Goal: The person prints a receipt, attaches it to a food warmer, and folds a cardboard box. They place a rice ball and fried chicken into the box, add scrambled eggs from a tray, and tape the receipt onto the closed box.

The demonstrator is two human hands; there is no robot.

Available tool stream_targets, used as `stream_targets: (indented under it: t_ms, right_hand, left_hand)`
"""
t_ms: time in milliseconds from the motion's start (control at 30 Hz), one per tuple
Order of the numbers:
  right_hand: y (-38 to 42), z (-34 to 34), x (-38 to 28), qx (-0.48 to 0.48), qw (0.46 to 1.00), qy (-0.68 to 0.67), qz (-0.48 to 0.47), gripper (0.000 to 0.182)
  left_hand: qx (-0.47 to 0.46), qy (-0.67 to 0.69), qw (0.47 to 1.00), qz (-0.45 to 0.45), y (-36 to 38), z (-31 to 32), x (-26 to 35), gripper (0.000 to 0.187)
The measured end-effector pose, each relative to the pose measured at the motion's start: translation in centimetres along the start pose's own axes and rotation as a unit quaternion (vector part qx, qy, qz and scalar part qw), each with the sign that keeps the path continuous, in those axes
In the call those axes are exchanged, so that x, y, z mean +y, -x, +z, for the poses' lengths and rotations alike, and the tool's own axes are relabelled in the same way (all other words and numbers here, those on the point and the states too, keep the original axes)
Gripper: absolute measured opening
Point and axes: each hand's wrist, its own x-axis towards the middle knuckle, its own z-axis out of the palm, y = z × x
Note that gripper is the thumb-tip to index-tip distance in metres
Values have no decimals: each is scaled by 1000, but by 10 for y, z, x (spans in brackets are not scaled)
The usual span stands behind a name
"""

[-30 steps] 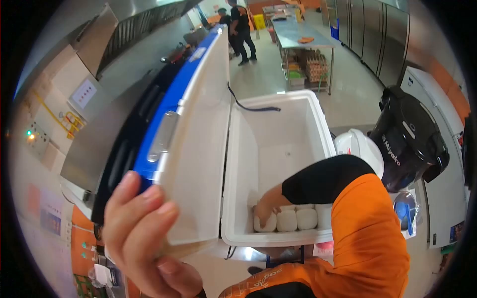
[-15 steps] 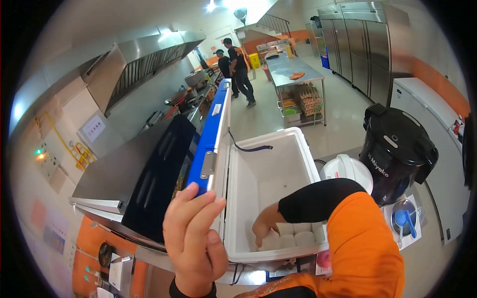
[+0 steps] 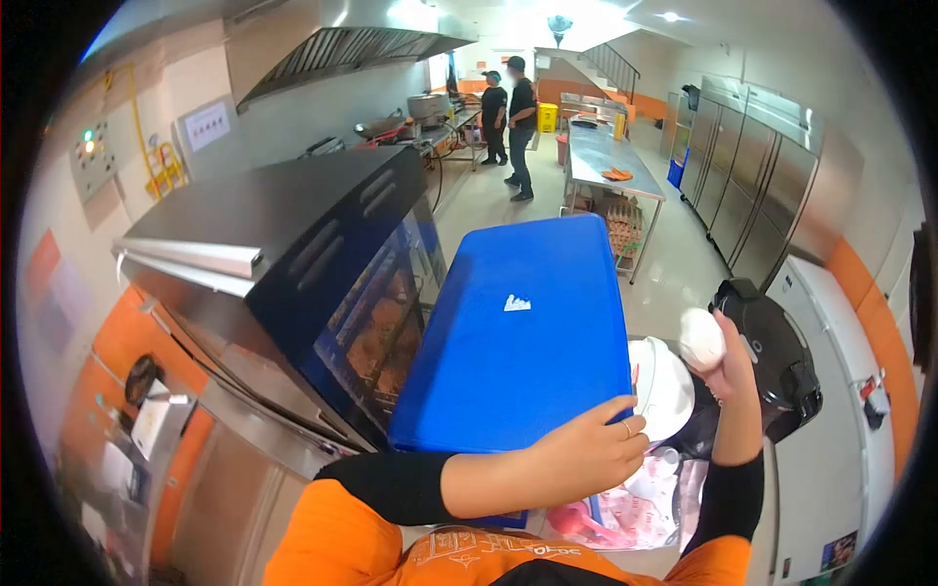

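Observation:
A blue cooler lid (image 3: 513, 352) lies over the cooler box in front of me, hiding its inside. My left hand (image 3: 598, 444) reaches across it, with fingers curled at the lid's near right edge. Raised to the right of the lid, my right hand (image 3: 733, 369) is closed round a rounded white wrapped bundle (image 3: 702, 340). What the bundle contains is hidden. Beside the lid, below the bundle, stands a white round-lidded container (image 3: 662, 391).
A dark glass-fronted oven (image 3: 322, 220) stands close on the left. A black rice cooker (image 3: 777, 366) and a white chest freezer (image 3: 831, 410) are on the right. Pink-and-white plastic packaging (image 3: 630, 508) lies near the cooler. Two people (image 3: 521, 127) stand beyond, near a steel table (image 3: 606, 161).
The lid has swung from upright to down over the box. My right hand has come out of the box holding a white bundle. My left hand has moved right with the lid.

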Motion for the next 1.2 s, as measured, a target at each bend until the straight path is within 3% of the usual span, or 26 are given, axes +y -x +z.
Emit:
stream_targets:
  t_ms: [133, 200, 233, 300, 333, 367, 433, 467, 500, 533, 567, 600, 633, 700, 800, 833, 867, 900, 967, 1000, 1100, 1200]
  right_hand:
    - [63, -6, 7, 16, 999, -40, -31, 45]
    - [88, 26, 18, 95, 992, -57, -64, 42]
    - [99, 40, 25, 133, 986, -66, -81, 41]
    - [120, 47, 45, 61, 984, -142, -86, 49]
    - [132, 68, 56, 58, 982, -149, -97, 52]
    - [143, 89, 67, 74, 977, -180, -90, 51]
    - [164, 135, 103, 14, 971, -194, -139, 57]
    - [162, 141, 129, -51, 977, -37, -202, 65]
    - [173, 180, 146, -45, 965, 35, -255, 67]
    - [181, 203, 170, -90, 961, 89, -247, 67]
    - [183, 220, 200, -133, 944, 165, -252, 64]
    - [192, 248, 222, -174, 905, 287, -261, 55]
    - [206, 281, 242, -226, 892, 318, -227, 50]
    - [230, 333, 294, -330, 874, 335, -126, 50]
    - [266, 398, 391, -492, 805, 326, -65, 41]
    - [282, 419, 423, -539, 783, 309, -28, 34]
    - [298, 438, 450, -567, 752, 331, -60, 30]
    - [316, 452, 480, -597, 733, 327, -14, 29]
    - [347, 477, 556, -632, 709, 313, 21, 32]
    - [374, 510, 535, -662, 667, 329, 92, 36]
    - [416, 544, 611, -692, 601, 227, 330, 45]
    - [462, 611, 638, -705, 504, 239, 439, 47]
  left_hand:
    - [-95, 60, 994, 8, 8, 41, 12, 17]
    - [-168, 114, 979, 2, 12, 52, 17, 20]
    - [-97, 172, 980, -7, 18, 50, 21, 24]
    - [46, 276, 960, -22, 34, 40, 22, 30]
    - [-14, 298, 953, -47, 47, 29, 21, 42]
    - [-34, 365, 925, -96, 63, 12, 21, 44]
    - [-67, 489, 848, -193, 102, -28, 20, 46]
    - [-50, 525, 814, -243, 130, -41, 26, 52]
    - [-17, 588, 757, -285, 160, -53, 35, 54]
    - [19, 647, 690, -325, 193, -63, 50, 57]
    - [35, 644, 670, -367, 235, -60, 69, 63]
    - [107, 696, 586, -400, 271, -60, 93, 54]
    - [144, 689, 547, -454, 294, -85, 116, 56]
    - [200, 616, 541, -537, 368, -81, 161, 57]
    - [287, 600, 329, -671, 455, -105, 241, 57]
    - [328, 583, 304, -678, 484, -104, 269, 57]
    - [378, 562, 275, -682, 517, -93, 297, 57]
    - [432, 536, 242, -683, 541, -85, 325, 56]
    - [500, 460, 239, -694, 580, -88, 371, 54]
    - [549, 423, 203, -692, 582, -109, 387, 54]
    - [630, 328, 128, -692, 608, -143, 435, 52]
    - [648, 264, 89, -709, 650, -174, 468, 51]
